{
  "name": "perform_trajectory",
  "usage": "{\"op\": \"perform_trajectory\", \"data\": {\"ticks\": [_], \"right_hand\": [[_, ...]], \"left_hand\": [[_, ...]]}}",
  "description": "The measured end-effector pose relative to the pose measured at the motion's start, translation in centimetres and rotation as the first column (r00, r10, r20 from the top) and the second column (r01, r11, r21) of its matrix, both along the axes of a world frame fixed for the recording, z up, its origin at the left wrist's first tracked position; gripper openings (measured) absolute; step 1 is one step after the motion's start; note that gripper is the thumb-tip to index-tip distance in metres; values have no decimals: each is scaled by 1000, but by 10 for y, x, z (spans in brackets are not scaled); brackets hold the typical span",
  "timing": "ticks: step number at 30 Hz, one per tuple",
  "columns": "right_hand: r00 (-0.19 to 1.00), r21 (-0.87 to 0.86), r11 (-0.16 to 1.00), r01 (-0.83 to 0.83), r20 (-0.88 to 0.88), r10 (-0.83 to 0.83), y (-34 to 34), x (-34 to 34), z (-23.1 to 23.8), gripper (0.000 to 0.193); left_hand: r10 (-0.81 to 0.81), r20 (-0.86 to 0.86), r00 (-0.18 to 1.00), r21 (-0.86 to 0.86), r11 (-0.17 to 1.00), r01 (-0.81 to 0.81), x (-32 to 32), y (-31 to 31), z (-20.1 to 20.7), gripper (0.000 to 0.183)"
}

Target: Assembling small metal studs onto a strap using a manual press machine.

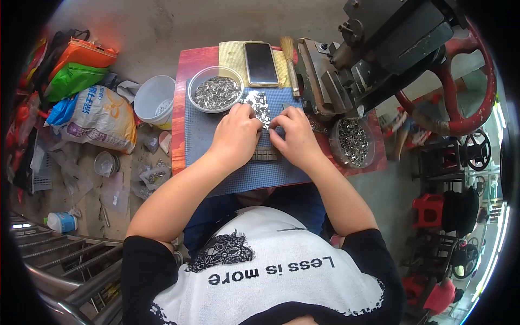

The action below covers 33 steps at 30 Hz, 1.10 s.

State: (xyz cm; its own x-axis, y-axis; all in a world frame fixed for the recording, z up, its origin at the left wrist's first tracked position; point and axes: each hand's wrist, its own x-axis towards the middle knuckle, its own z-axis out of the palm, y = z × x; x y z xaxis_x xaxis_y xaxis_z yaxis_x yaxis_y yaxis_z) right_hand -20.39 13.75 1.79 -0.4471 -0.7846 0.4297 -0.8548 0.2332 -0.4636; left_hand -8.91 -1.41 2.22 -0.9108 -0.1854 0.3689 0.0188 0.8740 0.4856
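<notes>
A blue textured mat (203,141) covers the near part of a red work table. My left hand (235,135) rests there with curled fingers, beside a pile of small shiny metal pieces (257,104). Across a narrow gap, my right hand (297,136) has its thumb and fingertips drawn together. Whatever either hand pinches is too small or hidden to name. Below the hands lies a slotted metal bar (265,155), partly covered by them. A clear round tub (190,97) full of small metal parts stands beyond my left hand; another clear tub (371,154) of metal parts sits to the right.
A phone (261,62) lies on a yellow cloth at the table's far side, beside a straw brush (289,67). A heavy press (379,59) with a red handwheel (452,116) stands at the right. A white bucket (146,97) and stuffed bags (100,122) are left of the table.
</notes>
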Motion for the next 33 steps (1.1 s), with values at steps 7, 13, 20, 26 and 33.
{"op": "perform_trajectory", "data": {"ticks": [7, 13, 20, 26, 33], "right_hand": [[900, 24, 984, -178, 407, 153, 31, -1, 19, 13], [961, 124, 961, -249, 159, 228, 45, 14, 19, 13], [972, 107, 966, -234, 45, 230, 41, 17, 24, 9], [995, 99, 995, -27, 99, 17, 12, 5, 18, 10], [980, 74, 987, -144, 149, 132, 5, 4, 12, 12]], "left_hand": [[-6, -27, 1000, 75, 997, 8, 1, -2, 3, 12], [22, -51, 998, 252, 968, -9, 24, -15, 10, 11], [24, 211, 977, 574, 806, -144, 54, -21, 16, 9], [19, 189, 982, 582, 803, -128, 61, -23, 10, 9], [-68, 115, 991, 351, 936, 23, 69, -25, 6, 11]]}}
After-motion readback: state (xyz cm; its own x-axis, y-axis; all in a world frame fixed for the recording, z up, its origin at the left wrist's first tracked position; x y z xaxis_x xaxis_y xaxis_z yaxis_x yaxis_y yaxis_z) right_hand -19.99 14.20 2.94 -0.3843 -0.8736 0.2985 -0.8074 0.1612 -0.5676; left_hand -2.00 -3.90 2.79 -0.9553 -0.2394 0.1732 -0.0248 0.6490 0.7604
